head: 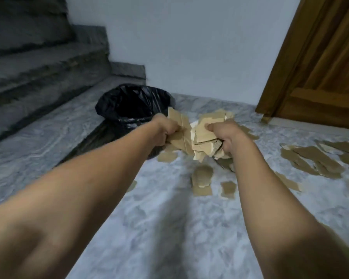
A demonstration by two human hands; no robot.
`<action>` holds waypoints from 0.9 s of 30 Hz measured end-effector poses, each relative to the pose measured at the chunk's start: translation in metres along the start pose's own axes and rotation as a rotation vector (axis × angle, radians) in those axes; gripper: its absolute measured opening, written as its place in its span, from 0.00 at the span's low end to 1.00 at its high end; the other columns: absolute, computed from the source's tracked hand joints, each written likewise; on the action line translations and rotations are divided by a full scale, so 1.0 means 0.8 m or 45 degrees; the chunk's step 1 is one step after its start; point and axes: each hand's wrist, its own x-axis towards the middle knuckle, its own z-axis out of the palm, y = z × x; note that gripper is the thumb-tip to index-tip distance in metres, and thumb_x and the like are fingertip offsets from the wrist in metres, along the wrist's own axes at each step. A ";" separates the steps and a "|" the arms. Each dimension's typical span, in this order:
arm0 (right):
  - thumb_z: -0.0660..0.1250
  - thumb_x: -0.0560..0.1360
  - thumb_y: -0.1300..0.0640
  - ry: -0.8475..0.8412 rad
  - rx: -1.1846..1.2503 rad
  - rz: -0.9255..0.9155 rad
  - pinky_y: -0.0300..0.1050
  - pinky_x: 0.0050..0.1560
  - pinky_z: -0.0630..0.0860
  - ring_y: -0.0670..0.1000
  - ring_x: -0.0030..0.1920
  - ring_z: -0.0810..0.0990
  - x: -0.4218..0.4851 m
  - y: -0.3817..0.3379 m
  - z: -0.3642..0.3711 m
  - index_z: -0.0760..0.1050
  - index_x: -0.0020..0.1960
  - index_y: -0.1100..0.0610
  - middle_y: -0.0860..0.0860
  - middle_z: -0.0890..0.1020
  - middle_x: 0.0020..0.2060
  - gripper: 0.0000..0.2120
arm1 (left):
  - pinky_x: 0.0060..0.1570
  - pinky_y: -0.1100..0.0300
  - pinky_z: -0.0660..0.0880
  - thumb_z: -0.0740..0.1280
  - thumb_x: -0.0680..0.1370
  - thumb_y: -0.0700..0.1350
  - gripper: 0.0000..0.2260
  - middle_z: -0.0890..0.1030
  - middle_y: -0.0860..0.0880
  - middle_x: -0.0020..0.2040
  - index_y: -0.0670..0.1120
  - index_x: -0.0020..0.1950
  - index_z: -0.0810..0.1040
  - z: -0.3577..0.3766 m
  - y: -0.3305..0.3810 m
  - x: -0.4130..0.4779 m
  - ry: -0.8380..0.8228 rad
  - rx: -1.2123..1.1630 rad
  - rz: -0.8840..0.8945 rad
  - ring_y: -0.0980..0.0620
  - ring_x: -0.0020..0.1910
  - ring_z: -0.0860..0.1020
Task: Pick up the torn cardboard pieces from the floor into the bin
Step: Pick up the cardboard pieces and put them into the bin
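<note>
While both bare arms reach from the lower edge toward the middle of the frame, the left hand (165,130) and the right hand (225,135) hold between them a bundle (201,135) of torn cardboard. The fingers of the left hand are curled tightly around the left side of the bundle. The right hand grips the right side, with the thumb pressed on top of the cardboard and the other fingers closed under it. The two hands are near each other, with only cardboard between them.

The bundle is in the air above the floor (169,228), just right of the bin (107,105) and not over its opening. The bin stands left of centre, a little higher in the frame than the hands, and it is lined with a black bag (149,95). Its inside is too dark to see. In the picture the left hand overlaps the near rim of the bin.

More pieces (201,178) lie on the floor just below the bundle, in the centre. A bigger heap (314,158) lies flat at the right edge, well apart from the bin.

The floor is grey and marbled. Grey stairs (38,63) fill the upper left, a pale wall (189,47) the top centre, and a brown wooden door (320,67) the upper right.
</note>
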 end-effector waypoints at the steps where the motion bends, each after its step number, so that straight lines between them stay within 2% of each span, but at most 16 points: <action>1: 0.69 0.75 0.66 0.000 0.001 -0.075 0.62 0.53 0.80 0.58 0.48 0.84 0.005 -0.038 0.017 0.74 0.59 0.67 0.60 0.83 0.50 0.14 | 0.28 0.57 0.80 0.69 0.78 0.37 0.09 0.81 0.42 0.39 0.36 0.56 0.75 -0.028 0.027 0.003 0.055 -0.021 0.058 0.50 0.28 0.81; 4: 0.62 0.72 0.62 -0.031 0.000 -0.221 0.54 0.47 0.81 0.57 0.47 0.84 0.013 -0.131 0.073 0.65 0.69 0.64 0.61 0.82 0.54 0.26 | 0.32 0.57 0.80 0.66 0.80 0.38 0.08 0.82 0.43 0.43 0.37 0.58 0.76 -0.100 0.088 0.007 0.168 -0.072 0.160 0.51 0.33 0.82; 7: 0.59 0.67 0.58 -0.081 0.055 -0.333 0.58 0.56 0.80 0.58 0.55 0.81 0.017 -0.180 0.139 0.59 0.72 0.60 0.58 0.77 0.62 0.33 | 0.31 0.53 0.82 0.67 0.78 0.35 0.13 0.80 0.41 0.53 0.37 0.61 0.72 -0.159 0.099 0.034 0.330 -0.228 0.230 0.46 0.42 0.82; 8: 0.59 0.68 0.59 -0.103 0.076 -0.385 0.59 0.57 0.79 0.58 0.56 0.80 0.023 -0.186 0.165 0.59 0.71 0.59 0.57 0.76 0.61 0.32 | 0.36 0.53 0.82 0.66 0.78 0.34 0.14 0.79 0.43 0.55 0.37 0.63 0.71 -0.175 0.093 0.049 0.385 -0.298 0.246 0.46 0.46 0.80; 10: 0.59 0.68 0.64 -0.094 0.098 -0.470 0.60 0.53 0.81 0.59 0.53 0.82 0.031 -0.191 0.201 0.65 0.66 0.61 0.57 0.79 0.55 0.26 | 0.45 0.53 0.81 0.64 0.79 0.38 0.15 0.77 0.45 0.56 0.39 0.65 0.68 -0.194 0.082 0.076 0.485 -0.398 0.270 0.47 0.50 0.78; 13: 0.62 0.69 0.68 -0.055 0.089 -0.544 0.61 0.50 0.82 0.60 0.51 0.83 0.047 -0.186 0.256 0.74 0.57 0.60 0.58 0.82 0.51 0.17 | 0.43 0.50 0.82 0.65 0.77 0.44 0.15 0.81 0.42 0.54 0.41 0.63 0.72 -0.212 0.063 0.107 0.589 -0.576 0.284 0.44 0.46 0.81; 14: 0.65 0.71 0.67 -0.066 0.079 -0.552 0.60 0.51 0.82 0.59 0.52 0.83 0.055 -0.181 0.269 0.73 0.60 0.59 0.58 0.81 0.53 0.17 | 0.43 0.51 0.82 0.65 0.77 0.47 0.14 0.82 0.42 0.52 0.42 0.60 0.74 -0.214 0.056 0.120 0.568 -0.581 0.285 0.45 0.44 0.82; 15: 0.69 0.73 0.63 -0.109 0.062 -0.517 0.59 0.52 0.82 0.59 0.53 0.82 0.059 -0.175 0.277 0.69 0.67 0.58 0.58 0.79 0.57 0.23 | 0.42 0.53 0.81 0.65 0.77 0.50 0.13 0.83 0.42 0.49 0.43 0.56 0.76 -0.212 0.051 0.127 0.501 -0.564 0.270 0.47 0.41 0.81; 16: 0.73 0.74 0.57 -0.169 0.038 -0.456 0.57 0.54 0.81 0.59 0.56 0.81 0.069 -0.166 0.282 0.62 0.73 0.57 0.58 0.77 0.61 0.33 | 0.40 0.56 0.79 0.64 0.79 0.54 0.14 0.83 0.44 0.45 0.44 0.54 0.76 -0.208 0.046 0.129 0.401 -0.524 0.241 0.48 0.39 0.80; 17: 0.75 0.72 0.51 -0.219 0.020 -0.396 0.56 0.56 0.81 0.59 0.58 0.80 0.077 -0.157 0.284 0.57 0.77 0.58 0.59 0.75 0.65 0.41 | 0.39 0.58 0.76 0.60 0.80 0.58 0.17 0.81 0.46 0.44 0.45 0.53 0.76 -0.206 0.041 0.132 0.295 -0.443 0.187 0.49 0.39 0.79; 19: 0.76 0.70 0.46 -0.181 -0.065 -0.370 0.52 0.60 0.78 0.58 0.62 0.77 0.100 -0.132 0.279 0.56 0.77 0.59 0.59 0.72 0.68 0.45 | 0.41 0.58 0.74 0.56 0.82 0.60 0.19 0.81 0.46 0.47 0.46 0.56 0.75 -0.209 0.027 0.146 0.185 -0.263 0.118 0.48 0.42 0.78; 21: 0.76 0.70 0.45 -0.012 -0.237 -0.448 0.52 0.64 0.75 0.57 0.62 0.76 0.120 -0.103 0.271 0.64 0.74 0.56 0.55 0.75 0.64 0.38 | 0.47 0.55 0.78 0.59 0.81 0.57 0.18 0.81 0.43 0.52 0.44 0.59 0.76 -0.220 0.011 0.159 0.280 -0.151 0.102 0.44 0.47 0.80; 23: 0.75 0.71 0.47 0.060 -0.351 -0.507 0.52 0.63 0.75 0.54 0.57 0.78 0.131 -0.077 0.265 0.71 0.68 0.56 0.51 0.79 0.56 0.30 | 0.50 0.52 0.79 0.62 0.79 0.55 0.17 0.81 0.42 0.53 0.43 0.60 0.76 -0.233 -0.003 0.166 0.400 -0.058 0.105 0.42 0.48 0.80; 25: 0.73 0.74 0.52 0.031 -0.385 -0.525 0.48 0.59 0.77 0.51 0.51 0.80 0.136 -0.055 0.265 0.75 0.64 0.58 0.50 0.80 0.49 0.21 | 0.42 0.57 0.78 0.63 0.79 0.52 0.15 0.81 0.42 0.51 0.43 0.58 0.77 -0.241 -0.016 0.166 0.450 -0.012 0.129 0.45 0.44 0.79; 27: 0.70 0.75 0.55 0.096 -0.422 -0.667 0.44 0.50 0.77 0.48 0.41 0.79 0.129 -0.038 0.270 0.77 0.58 0.58 0.48 0.80 0.39 0.13 | 0.36 0.60 0.74 0.66 0.77 0.51 0.13 0.82 0.41 0.52 0.42 0.55 0.79 -0.254 -0.028 0.170 0.537 -0.001 0.174 0.44 0.43 0.79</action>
